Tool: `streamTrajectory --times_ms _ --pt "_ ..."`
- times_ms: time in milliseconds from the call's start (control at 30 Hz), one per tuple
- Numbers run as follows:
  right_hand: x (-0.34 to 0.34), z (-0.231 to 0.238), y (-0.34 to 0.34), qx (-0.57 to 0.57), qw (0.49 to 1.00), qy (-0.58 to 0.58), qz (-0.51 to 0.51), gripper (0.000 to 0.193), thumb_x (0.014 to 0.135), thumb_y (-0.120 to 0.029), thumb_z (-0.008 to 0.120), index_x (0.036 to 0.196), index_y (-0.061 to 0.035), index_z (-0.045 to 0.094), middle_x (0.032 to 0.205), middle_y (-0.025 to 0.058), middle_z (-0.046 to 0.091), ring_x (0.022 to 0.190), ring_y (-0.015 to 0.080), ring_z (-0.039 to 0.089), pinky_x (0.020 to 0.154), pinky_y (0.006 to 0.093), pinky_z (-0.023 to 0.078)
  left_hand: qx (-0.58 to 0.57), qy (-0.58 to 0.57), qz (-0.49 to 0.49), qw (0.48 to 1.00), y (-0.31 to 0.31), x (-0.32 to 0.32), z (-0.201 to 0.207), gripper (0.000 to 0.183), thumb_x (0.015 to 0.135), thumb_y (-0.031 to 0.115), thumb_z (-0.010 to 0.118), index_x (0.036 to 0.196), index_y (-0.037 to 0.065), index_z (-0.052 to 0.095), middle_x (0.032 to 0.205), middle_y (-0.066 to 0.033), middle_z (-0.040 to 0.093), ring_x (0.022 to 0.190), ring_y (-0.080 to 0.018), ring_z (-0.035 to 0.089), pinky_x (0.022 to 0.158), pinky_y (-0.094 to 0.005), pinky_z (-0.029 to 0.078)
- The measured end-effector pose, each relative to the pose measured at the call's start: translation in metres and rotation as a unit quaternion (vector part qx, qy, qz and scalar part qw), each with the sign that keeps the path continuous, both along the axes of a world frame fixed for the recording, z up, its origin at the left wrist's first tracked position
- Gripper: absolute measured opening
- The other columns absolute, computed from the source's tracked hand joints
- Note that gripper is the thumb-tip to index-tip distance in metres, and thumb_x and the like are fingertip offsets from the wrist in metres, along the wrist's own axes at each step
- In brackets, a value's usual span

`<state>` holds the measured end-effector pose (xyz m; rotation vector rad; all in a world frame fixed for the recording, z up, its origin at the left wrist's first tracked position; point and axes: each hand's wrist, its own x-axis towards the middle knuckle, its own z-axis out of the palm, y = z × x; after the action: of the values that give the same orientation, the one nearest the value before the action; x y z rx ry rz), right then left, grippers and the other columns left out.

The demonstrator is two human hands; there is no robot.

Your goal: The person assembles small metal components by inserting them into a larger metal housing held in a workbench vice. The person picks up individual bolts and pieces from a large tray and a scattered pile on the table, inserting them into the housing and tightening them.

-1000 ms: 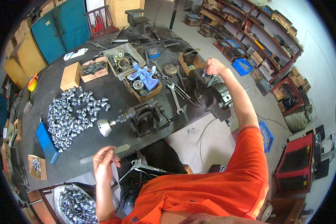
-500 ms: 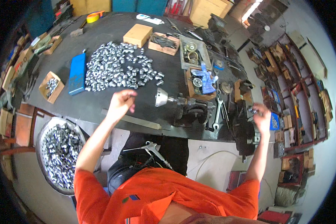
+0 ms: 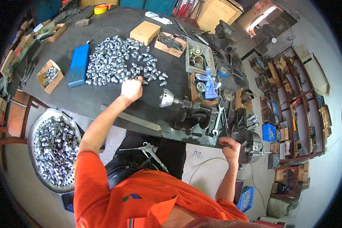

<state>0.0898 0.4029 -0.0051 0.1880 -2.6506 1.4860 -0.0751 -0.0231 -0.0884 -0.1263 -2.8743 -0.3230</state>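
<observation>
My left hand [image 3: 132, 90] reaches over the bench to the near edge of a heap of shiny metal fittings [image 3: 110, 62]. Its fingers are curled, and the fingertips meet the fittings; whatever they pinch is hidden. Close to the bench's front edge, my right hand [image 3: 230, 148] is closed with its fingers bent inward, and I cannot make out what is in it. Just right of it is a dark machine with a round chuck [image 3: 250, 146]. Between my hands a cone-shaped metal head [image 3: 166, 98] sits on a geared spindle unit [image 3: 195, 114].
A perforated metal basin [image 3: 33, 152] full of fittings stands at lower left. On the bench are a blue box [image 3: 78, 66], a small carton [image 3: 50, 76], a brown box [image 3: 144, 32], a grey tray [image 3: 189, 68] and wrenches [image 3: 218, 121]. An air gun [image 3: 152, 154] lies across my lap.
My left hand has moved forward and right to the fittings. My right hand has come down and left from the machine, toward the bench edge. The view has shifted slightly.
</observation>
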Motion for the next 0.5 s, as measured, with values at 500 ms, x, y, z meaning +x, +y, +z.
streamTrajectory --times_ms 500 --pt "-0.068 -0.087 -0.016 -0.561 0.808 -0.056 -0.171 0.026 0.081 -0.016 0.043 0.095 0.0038 0.052 0.090 0.0153 0.056 0.070 0.0213 0.050 0.062 0.0287 0.044 0.731 -0.152 -0.269 0.608 0.015 0.078 0.079 0.022 0.080 0.007 0.059 0.098 -0.005 0.057 0.078 -0.0108 0.061 0.068 -0.0169 0.061 0.063 -0.0291 0.052"
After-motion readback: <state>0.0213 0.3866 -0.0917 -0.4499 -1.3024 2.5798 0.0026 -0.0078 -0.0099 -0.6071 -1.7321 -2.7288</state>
